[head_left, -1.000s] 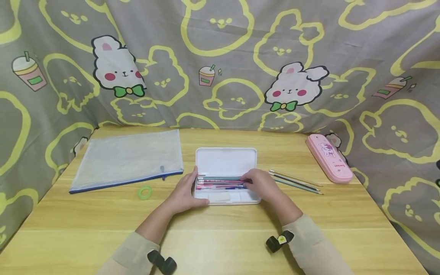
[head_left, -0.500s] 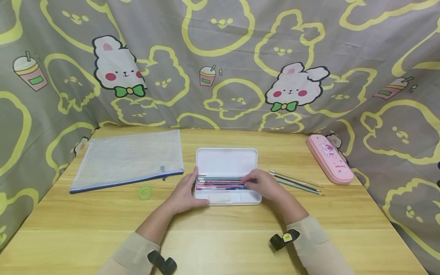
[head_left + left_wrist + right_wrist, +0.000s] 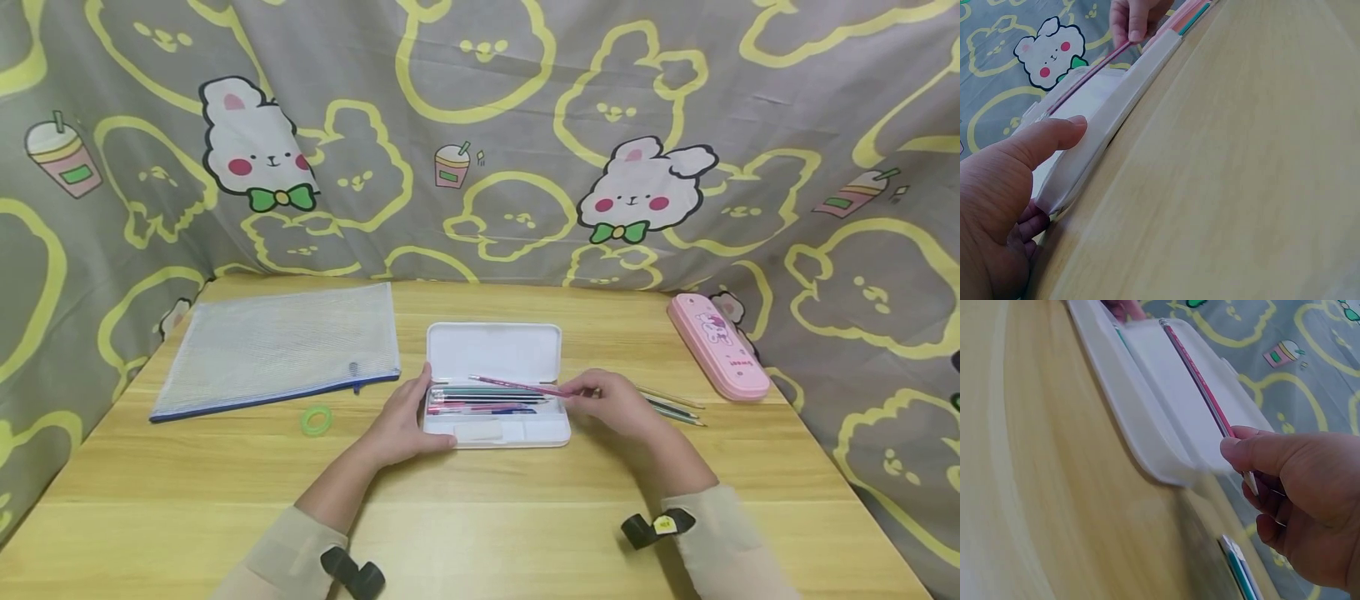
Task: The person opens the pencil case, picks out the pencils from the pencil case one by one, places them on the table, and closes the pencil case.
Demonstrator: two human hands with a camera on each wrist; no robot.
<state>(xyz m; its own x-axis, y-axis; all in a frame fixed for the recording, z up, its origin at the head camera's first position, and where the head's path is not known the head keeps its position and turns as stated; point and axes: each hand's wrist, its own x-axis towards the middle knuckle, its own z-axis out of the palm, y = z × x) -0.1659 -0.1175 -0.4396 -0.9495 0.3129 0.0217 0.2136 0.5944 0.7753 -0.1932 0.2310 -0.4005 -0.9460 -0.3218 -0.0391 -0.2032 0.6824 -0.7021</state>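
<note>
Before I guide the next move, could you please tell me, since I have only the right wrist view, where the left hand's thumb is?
Observer: The head and left wrist views show the thumb of the left hand resting at the front edge of the white case, near its left end.

Operator: Thank you. I can see the right hand pinching the pink pencil, but the front wall hides the inside from me; does anything lie in the front compartment?

Observer: Yes, the head view shows a white block, possibly an eraser, lying there.
</note>
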